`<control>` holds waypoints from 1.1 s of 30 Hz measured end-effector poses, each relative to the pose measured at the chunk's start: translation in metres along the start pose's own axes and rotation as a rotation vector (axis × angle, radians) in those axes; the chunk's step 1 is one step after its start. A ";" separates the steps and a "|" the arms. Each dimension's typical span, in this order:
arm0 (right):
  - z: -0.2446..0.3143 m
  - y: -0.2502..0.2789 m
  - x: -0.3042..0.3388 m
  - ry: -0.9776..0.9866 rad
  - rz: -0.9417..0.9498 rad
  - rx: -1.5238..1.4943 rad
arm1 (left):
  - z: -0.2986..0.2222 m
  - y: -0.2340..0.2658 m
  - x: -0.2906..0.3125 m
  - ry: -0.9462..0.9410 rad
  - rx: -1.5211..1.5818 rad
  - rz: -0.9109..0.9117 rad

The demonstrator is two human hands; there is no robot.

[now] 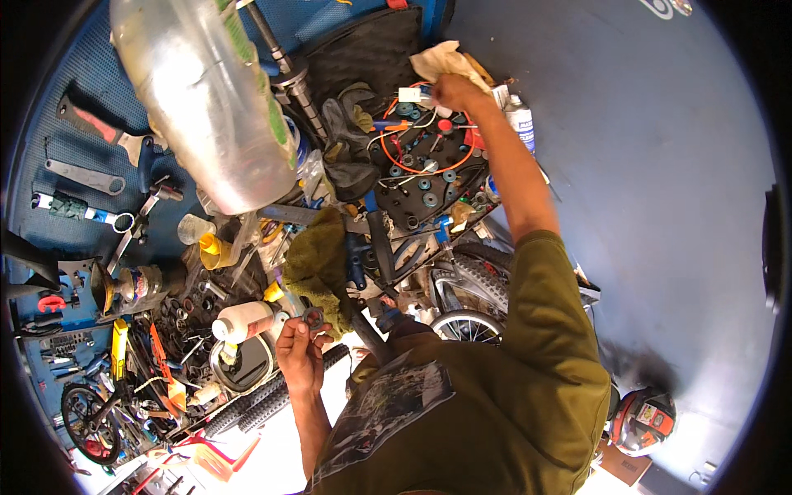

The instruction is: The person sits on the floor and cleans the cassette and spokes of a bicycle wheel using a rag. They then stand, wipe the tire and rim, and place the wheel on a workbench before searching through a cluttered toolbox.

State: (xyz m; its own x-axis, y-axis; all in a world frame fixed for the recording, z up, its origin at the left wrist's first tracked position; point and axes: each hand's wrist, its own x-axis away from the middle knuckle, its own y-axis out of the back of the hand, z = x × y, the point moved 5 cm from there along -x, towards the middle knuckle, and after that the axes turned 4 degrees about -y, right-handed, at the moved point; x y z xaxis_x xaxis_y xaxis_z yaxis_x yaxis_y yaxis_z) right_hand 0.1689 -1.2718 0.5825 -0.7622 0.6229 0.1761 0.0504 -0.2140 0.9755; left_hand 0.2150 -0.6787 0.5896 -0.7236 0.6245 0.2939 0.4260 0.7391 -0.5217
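My left hand (300,360), low and left of centre, pinches a small dark metal ring (313,318) between thumb and fingers. Beside it lies a white plastic bottle (242,322), and an olive-green rag (316,262) hangs just beyond. My right hand (456,93) reaches far forward over a black foam-lined case (462,158) full of small round parts. Its fingers are curled, and what they hold, if anything, is hidden. A small white block (410,95) and a looped orange cable (384,147) are near its fingertips. A crumpled tan sheet (446,61) lies behind the hand.
A large clear plastic roll (206,99) stands at the upper left. Tools hang on the blue panel (82,157). A white spray can (520,124) stands by the blue-grey wall (660,206). Bicycle tyres (478,280) and a red-and-black helmet (645,421) are lower down.
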 end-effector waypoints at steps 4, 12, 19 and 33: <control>-0.019 0.010 0.014 -0.035 0.185 -0.036 | -0.002 0.017 0.009 -0.039 0.025 -0.045; -0.007 0.010 0.056 0.164 -0.076 0.403 | -0.002 0.040 0.016 -0.040 0.026 -0.129; -0.002 0.016 0.068 0.242 -0.182 0.398 | -0.002 0.036 0.011 -0.030 0.029 -0.105; 0.003 -0.004 0.050 0.205 -0.105 0.644 | -0.005 0.024 -0.002 0.048 0.249 -0.014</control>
State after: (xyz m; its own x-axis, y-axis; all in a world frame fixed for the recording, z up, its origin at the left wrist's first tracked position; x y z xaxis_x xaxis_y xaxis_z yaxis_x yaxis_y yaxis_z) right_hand 0.1324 -1.2380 0.5881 -0.8877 0.4471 0.1098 0.2951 0.3695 0.8811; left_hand 0.2297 -0.6614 0.5810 -0.6997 0.6300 0.3369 0.2646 0.6666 -0.6969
